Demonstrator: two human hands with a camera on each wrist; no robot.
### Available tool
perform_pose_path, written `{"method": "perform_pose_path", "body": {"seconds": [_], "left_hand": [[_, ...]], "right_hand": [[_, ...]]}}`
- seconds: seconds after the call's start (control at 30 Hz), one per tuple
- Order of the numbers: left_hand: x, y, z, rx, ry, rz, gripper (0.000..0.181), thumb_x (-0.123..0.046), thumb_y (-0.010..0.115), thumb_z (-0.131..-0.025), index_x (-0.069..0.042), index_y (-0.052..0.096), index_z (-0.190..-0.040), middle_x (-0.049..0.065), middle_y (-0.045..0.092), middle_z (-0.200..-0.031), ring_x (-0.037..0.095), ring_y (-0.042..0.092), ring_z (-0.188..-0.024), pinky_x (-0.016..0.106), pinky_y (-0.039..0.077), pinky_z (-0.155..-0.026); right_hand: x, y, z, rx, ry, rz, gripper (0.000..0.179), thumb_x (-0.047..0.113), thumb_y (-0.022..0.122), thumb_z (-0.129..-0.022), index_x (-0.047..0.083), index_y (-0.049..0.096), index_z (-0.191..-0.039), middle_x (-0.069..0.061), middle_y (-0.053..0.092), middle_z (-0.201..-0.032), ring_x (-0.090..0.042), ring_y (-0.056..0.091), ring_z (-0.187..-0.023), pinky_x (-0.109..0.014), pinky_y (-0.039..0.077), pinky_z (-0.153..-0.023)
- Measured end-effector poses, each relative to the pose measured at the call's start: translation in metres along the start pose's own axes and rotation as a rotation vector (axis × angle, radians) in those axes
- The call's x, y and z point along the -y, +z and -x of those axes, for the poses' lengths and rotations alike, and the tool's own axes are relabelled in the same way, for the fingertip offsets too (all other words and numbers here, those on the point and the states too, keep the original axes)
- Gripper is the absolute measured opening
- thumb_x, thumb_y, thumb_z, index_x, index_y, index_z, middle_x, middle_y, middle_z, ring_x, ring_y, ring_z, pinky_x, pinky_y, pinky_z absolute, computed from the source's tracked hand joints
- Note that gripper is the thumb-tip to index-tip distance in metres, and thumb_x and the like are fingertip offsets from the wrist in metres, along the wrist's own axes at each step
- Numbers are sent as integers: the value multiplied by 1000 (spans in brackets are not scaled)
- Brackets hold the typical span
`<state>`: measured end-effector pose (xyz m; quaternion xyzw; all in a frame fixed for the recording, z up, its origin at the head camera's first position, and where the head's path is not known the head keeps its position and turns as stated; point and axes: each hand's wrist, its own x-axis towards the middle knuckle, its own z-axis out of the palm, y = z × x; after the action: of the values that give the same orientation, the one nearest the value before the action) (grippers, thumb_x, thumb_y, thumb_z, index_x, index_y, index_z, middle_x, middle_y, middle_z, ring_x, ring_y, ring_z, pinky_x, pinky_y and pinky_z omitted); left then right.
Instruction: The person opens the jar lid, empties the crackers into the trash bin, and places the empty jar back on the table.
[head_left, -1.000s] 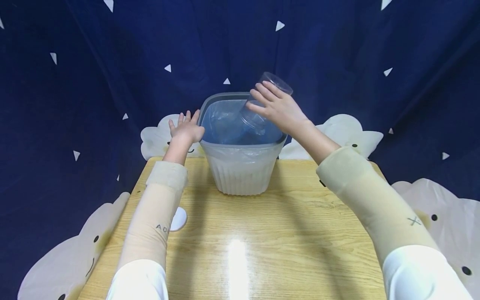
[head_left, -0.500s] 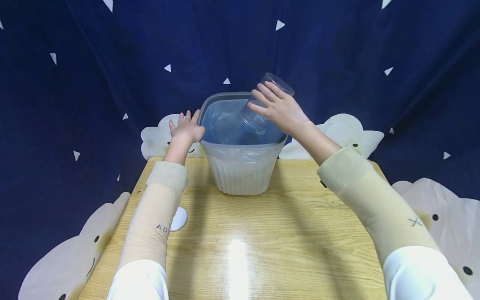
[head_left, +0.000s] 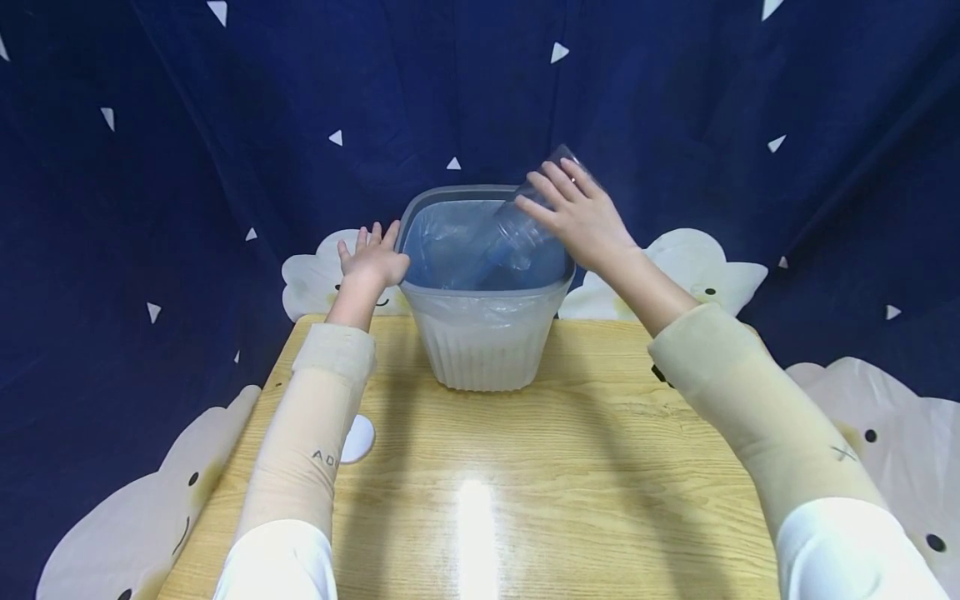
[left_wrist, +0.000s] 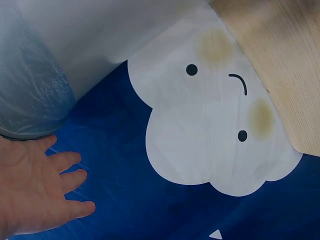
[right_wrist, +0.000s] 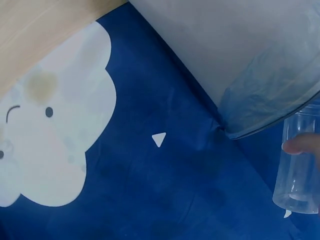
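Note:
A clear plastic jar [head_left: 517, 223] is tilted over the right side of the bin, its lower end inside the opening. My right hand [head_left: 579, 215] grips it from above; in the right wrist view a thumb [right_wrist: 301, 143] lies across the jar's wall. The white ribbed bin [head_left: 483, 346] has a grey rim and a translucent bluish liner. Beside its left rim is my left hand [head_left: 375, 262], fingers straight and spread, holding nothing. In the left wrist view that hand [left_wrist: 37, 185] appears at the rim, with contact hard to tell. What the liner contains is unclear.
The bin stands at the far edge of a wooden table [head_left: 480, 450]. A white round disc [head_left: 358, 438] lies partly under the left forearm. A small black object [head_left: 660, 375] peeks out by the right sleeve. Behind hangs a dark blue curtain [head_left: 450, 83] with cloud shapes.
My right hand has shifted slightly right, and the jar has tipped further, its raised base swinging right and its lower end pointing down-left into the bin. The left hand stays still.

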<state>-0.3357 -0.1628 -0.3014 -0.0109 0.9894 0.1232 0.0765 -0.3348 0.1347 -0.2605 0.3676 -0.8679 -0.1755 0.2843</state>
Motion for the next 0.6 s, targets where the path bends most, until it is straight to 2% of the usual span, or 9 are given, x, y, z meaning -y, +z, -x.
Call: {"method": "perform_pose_path", "body": {"seconds": [0.1, 0.3, 0.6], "left_hand": [[0, 0, 0, 1, 0, 1, 64, -25, 28, -91, -18, 1, -148, 15, -2, -153, 33, -8, -139, 59, -9, -105], [0, 0, 1, 0, 0, 2, 64, -24, 28, -91, -18, 0, -148, 15, -2, -153, 33, -8, -139, 59, -9, -105], [-1, 0, 0, -1, 1, 6, 64, -24, 28, -91, -18, 0, -148, 15, -2, -153, 33, -8, -139, 58, -9, -105]], "right_hand": [[-2, 0, 3, 23, 59, -21, 71, -10, 59, -77, 19, 36, -137, -14, 30, -144, -33, 21, -134, -38, -5, -112], [-5, 6, 11, -89, 158, -75, 59, -2, 60, -79, 17, 40, -132, -15, 34, -139, -33, 26, -131, -38, 2, -113], [-5, 6, 24, -146, 307, -175, 71, 13, 76, -70, 17, 39, -130, -15, 36, -137, -33, 28, -129, -40, 9, -112]]}}
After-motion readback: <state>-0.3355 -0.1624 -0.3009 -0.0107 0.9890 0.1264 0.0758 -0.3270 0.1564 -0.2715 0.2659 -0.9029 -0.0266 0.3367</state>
